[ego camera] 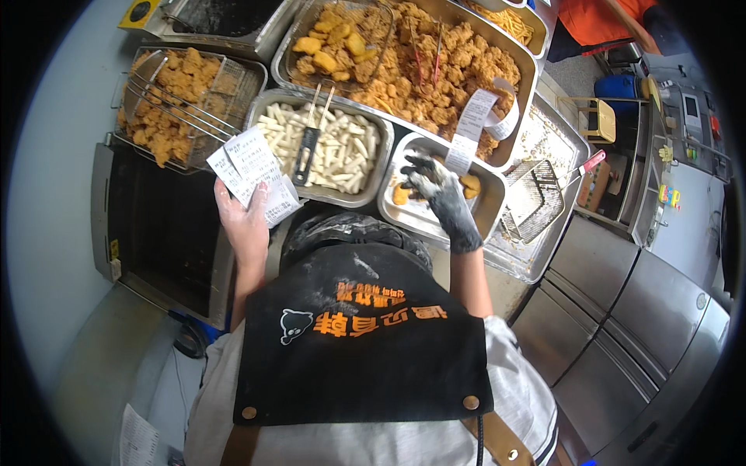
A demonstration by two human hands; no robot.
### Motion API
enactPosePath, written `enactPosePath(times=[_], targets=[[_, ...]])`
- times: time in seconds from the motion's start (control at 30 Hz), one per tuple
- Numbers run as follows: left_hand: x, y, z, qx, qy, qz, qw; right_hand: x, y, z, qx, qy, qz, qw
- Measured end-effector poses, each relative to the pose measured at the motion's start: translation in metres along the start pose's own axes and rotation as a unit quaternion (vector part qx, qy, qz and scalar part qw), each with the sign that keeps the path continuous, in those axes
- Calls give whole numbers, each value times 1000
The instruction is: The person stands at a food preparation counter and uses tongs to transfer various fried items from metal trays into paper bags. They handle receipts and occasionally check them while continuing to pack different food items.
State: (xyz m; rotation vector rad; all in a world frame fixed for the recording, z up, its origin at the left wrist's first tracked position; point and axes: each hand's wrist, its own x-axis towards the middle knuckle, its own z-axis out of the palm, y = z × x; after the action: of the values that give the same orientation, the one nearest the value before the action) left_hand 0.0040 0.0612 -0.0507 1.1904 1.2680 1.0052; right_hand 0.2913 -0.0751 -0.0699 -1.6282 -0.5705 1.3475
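My bare left hand point(243, 218) grips several printed paper slips point(254, 164) beside a steel tray of pale sticks point(349, 152), where tongs with a black grip point(306, 156) lie. My right hand point(440, 195), in a flour-dusted black glove, is over a smaller steel tray point(486, 214) holding a few golden fried pieces point(470, 185). Its fingers look spread; whether they touch a piece cannot be told. A curled paper strip point(469, 128) hangs from the large tray of fried chicken point(460, 58) into the smaller tray. Red-handled tongs point(428, 70) rest on the chicken.
On the left, a wire basket of fried chicken point(175, 125) holds a wire skimmer point(145, 87) above a dark fryer opening point(169, 227). An empty wire basket point(536, 201) lies on a crumb-covered tray point(527, 262) at right. Another person point(606, 26) stands at the upper right.
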Motion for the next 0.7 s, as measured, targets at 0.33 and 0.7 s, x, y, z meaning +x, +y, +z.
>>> enactPosePath(times=[0.33, 0.7], targets=[[-86, -13, 89, 25, -63, -50, 996, -11, 104, -135, 72, 172, -41, 982], [-115, -11, 92, 64, -41, -49, 996, 22, 97, -127, -313, 65, -31, 947]])
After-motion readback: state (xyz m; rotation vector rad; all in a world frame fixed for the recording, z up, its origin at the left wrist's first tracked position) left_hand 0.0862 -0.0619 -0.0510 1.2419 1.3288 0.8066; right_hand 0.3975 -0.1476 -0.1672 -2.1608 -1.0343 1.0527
